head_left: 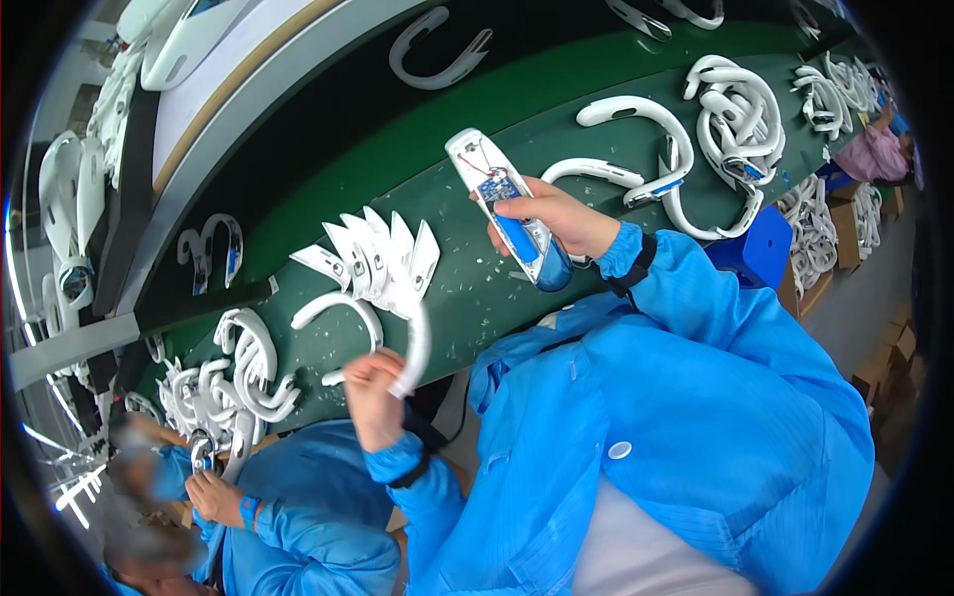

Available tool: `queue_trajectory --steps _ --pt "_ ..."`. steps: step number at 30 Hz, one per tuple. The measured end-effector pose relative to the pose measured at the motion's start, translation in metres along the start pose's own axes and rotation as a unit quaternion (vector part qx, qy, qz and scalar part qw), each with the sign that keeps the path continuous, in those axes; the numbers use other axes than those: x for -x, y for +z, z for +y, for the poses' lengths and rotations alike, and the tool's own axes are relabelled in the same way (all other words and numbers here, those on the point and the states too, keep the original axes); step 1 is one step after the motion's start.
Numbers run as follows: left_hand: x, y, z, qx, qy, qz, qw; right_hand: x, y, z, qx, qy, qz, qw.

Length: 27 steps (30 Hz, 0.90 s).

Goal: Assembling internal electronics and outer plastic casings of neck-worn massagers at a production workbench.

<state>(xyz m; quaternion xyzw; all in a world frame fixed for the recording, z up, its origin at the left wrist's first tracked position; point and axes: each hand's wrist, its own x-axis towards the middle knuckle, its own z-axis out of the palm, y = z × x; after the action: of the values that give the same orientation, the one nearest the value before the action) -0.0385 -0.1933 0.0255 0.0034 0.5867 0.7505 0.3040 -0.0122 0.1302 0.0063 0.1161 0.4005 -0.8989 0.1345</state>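
My right hand [568, 221] grips an opened white housing [467, 157] over the bench, its thumb across the inside. A blue circuit board [498, 189], thin red wires and a blue cylindrical battery [517, 238] show in it; its lower end is translucent blue. Lower left, my left hand [376, 405] has its fingers closed at the lower end of a curved white plastic strip [418, 343]. That strip's upper end meets a fan of white pointed shells [370, 253] on the bench. Beside it rests another curved white piece [343, 303].
Curved white neckband-shaped parts lie on the green bench [477, 308], including a heap [740, 119] at the right and another pile [224, 387] at the left. A blue stool [757, 248] stands beyond my right arm. A co-worker in blue [308, 497] handles a white part at lower left.
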Motion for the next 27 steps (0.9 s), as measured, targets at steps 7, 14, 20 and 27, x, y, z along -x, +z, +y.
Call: queue_trajectory --steps 7,14,20,27 --pt "0.036 0.093 -0.017 -0.137 -0.228 -0.333 0.905 0.017 -0.016 0.011 -0.048 0.040 0.005 0.998" --pt "0.022 0.081 -0.026 -0.330 -0.192 -0.307 0.872 0.025 -0.011 0.012 -0.053 0.056 -0.005 0.997" --pt "0.008 0.052 0.025 -0.391 -0.047 -0.301 0.868 0.027 -0.009 0.005 0.005 0.041 0.040 0.998" --pt "-0.037 0.073 0.011 -0.376 0.208 -0.107 0.896 0.033 0.010 0.021 0.068 0.069 -0.065 0.993"
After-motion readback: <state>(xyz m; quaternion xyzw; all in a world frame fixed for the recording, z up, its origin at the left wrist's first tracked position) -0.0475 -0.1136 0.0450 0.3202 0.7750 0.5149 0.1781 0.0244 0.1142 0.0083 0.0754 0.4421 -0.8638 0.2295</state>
